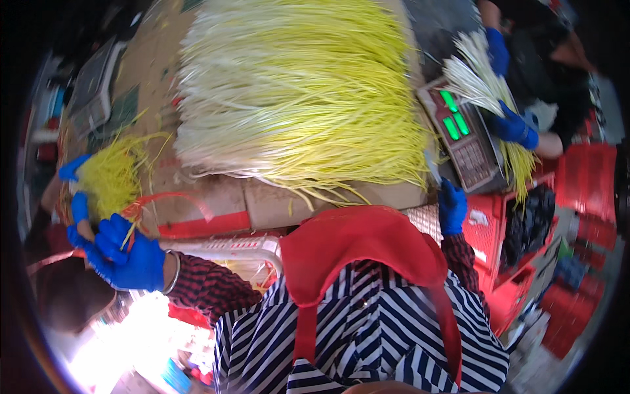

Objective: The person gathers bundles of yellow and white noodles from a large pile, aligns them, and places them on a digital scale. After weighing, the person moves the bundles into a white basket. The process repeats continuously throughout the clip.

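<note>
A broad layer of yellow chives point(300, 98) lies before me, pale stems to the left and yellow leaves to the right. My left hand point(130, 256), in a blue glove, has thin yellow strands point(129, 235) between its fingers. Just beyond it, a co-worker's blue-gloved hand point(75, 168) is against a tangled yellow bunch point(112, 177). Red ribbon point(170, 198) trails from beside my left fingers over the cardboard. By the table's near right edge, my right hand point(452, 207) is closed around a pale, blade-like object point(433, 167), blurred and partly hidden.
Cardboard point(206, 204) covers the table. On the right, a co-worker's gloved hands point(517, 128) hold a bundle of chives point(475, 81) over a lit digital scale point(457, 133). Another scale point(93, 88) stands at left. Red crates point(485, 226) and a white basket point(221, 246) sit below the edge.
</note>
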### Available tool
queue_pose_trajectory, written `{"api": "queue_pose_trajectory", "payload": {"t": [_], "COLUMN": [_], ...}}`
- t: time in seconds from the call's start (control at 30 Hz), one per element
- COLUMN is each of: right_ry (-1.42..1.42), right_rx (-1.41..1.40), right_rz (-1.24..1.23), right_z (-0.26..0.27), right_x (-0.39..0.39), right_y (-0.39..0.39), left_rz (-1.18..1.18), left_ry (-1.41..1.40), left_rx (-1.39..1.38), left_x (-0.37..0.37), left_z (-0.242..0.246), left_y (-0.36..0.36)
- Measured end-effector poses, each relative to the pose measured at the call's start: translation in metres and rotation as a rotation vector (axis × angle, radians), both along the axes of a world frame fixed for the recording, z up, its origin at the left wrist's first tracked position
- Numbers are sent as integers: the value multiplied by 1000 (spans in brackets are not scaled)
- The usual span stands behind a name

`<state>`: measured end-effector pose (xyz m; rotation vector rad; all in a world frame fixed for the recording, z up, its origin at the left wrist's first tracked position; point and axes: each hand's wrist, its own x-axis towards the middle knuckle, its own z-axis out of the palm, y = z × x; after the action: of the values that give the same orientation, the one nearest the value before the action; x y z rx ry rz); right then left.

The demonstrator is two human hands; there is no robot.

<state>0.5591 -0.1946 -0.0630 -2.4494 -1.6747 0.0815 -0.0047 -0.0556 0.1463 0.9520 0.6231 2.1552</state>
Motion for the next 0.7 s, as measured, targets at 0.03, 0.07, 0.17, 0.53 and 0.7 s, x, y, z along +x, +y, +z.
{"api": "queue_pose_trajectory", "payload": {"t": [0.03,0.07,0.17,0.53,0.7], "right_ry": [3,6,-103,21,807], "right_rx": [36,147,166,167,564], "right_rz": [4,47,-19,-268,112], "right_z": [-9,-16,-26,-19,49], "right_x": [6,3,2,3,-44], "right_y": [-7,-11,-8,46,55], "left_rz": [28,129,280,-819,-819], "left_ry": [-69,-38,5,277,436], "left_rx": [4,-62,-185,-87,-356], "left_x": [24,42,107,217,284], "left_z": [13,21,23,-1,-17], "left_y": [10,19,28,24,19]}}
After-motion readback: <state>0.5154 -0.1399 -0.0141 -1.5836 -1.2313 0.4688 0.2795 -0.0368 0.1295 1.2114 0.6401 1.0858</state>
